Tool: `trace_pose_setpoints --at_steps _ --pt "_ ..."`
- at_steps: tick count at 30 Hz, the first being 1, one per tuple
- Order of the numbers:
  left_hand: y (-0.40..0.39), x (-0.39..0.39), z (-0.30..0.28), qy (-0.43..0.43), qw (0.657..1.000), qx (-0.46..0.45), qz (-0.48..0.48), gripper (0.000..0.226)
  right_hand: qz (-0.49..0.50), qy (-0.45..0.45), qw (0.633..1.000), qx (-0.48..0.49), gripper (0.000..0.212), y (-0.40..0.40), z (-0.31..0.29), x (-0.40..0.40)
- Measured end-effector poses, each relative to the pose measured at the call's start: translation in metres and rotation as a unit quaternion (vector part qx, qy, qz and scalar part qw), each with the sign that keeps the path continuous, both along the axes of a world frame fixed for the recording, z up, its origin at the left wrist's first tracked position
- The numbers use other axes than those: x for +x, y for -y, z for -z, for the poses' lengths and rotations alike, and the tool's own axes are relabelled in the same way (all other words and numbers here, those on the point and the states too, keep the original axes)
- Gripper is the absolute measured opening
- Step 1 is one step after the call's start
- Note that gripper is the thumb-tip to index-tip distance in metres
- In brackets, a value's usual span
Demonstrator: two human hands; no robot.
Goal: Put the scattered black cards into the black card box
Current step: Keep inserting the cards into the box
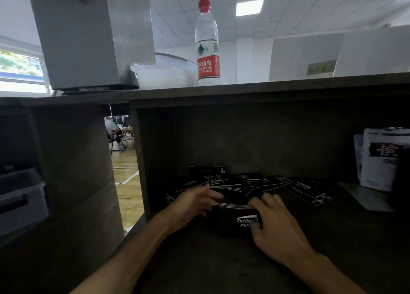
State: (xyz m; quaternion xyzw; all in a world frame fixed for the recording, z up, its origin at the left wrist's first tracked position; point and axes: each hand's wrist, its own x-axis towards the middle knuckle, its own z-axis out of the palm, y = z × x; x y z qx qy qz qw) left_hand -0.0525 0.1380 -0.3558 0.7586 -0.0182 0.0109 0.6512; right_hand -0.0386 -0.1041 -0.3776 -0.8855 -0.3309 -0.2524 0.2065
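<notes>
- Down on the dark shelf floor [221, 260] we find both hands at work around the black card box [235, 221].
- Our right hand [276, 225] grips the box from its 3 o'clock side: fingers curled over the top edge, thumb pressed on the white-lettered front face.
- White card edges show in the box's open mouth, so a stack already sits inside.
- Our left hand [195, 201] comes in from 9 o'clock, fingers stretched forward and only loosely bent, fingertips resting on the scattered black cards [233, 183] just behind the box.
- Whether those left fingers actually pinch a card, we cannot tell; the dark cards blur together there.
- More loose cards fan out toward 2 o'clock of the box, flat on the shelf, white line markings showing.
- At 3 o'clock, well apart, a white printed pouch [381, 158] stands upright against the wall.
- Up at 12 o'clock, on the top board, a red-capped water bottle [207, 41] stands beside a clear plastic tub [162, 74].
</notes>
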Motion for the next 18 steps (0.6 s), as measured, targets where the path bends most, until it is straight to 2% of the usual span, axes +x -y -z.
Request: trace_pose_setpoints --at_steps 1,2,3,4,5,6,8,14,16,18 --pt "-0.009 0.011 -0.001 0.035 0.993 0.072 -0.088 0.032 0.004 -0.001 1.0 -0.004 0.038 0.0 0.001 0.0" --pt "-0.019 0.023 -0.002 0.076 0.961 0.183 -0.192 0.025 0.006 -0.002 1.0 -0.009 0.04 0.0 0.001 -0.001" --pt "-0.028 0.033 0.0 0.101 0.908 0.302 -0.274 0.021 0.009 -0.002 1.0 -0.014 0.042 0.0 0.001 -0.001" --pt "-0.037 0.041 0.003 0.106 0.856 0.396 -0.314 0.025 0.011 -0.001 1.0 -0.015 0.045 -0.001 0.001 -0.001" --pt "-0.045 0.047 0.008 0.091 0.827 0.452 -0.321 0.032 0.01 -0.002 1.0 -0.015 0.047 -0.001 0.0 -0.001" --pt "-0.051 0.052 0.014 0.061 0.817 0.481 -0.312 0.039 0.008 -0.003 1.0 -0.014 0.048 -0.002 0.0 -0.001" --pt "-0.053 0.056 0.022 0.024 0.818 0.497 -0.287 0.042 0.003 -0.006 1.0 -0.008 0.048 -0.003 0.0 0.0" --pt "-0.05 0.044 0.022 0.046 0.798 0.528 -0.287 0.021 -0.008 -0.012 1.0 0.008 0.045 -0.004 0.002 0.001" --pt "-0.045 0.038 0.022 0.045 0.79 0.536 -0.295 0.025 -0.003 -0.01 1.0 0.0 0.046 -0.004 0.001 0.001" --pt "-0.04 0.03 0.018 0.086 0.787 0.519 -0.322 0.03 -0.001 -0.012 1.0 -0.004 0.047 -0.004 0.0 -0.001"
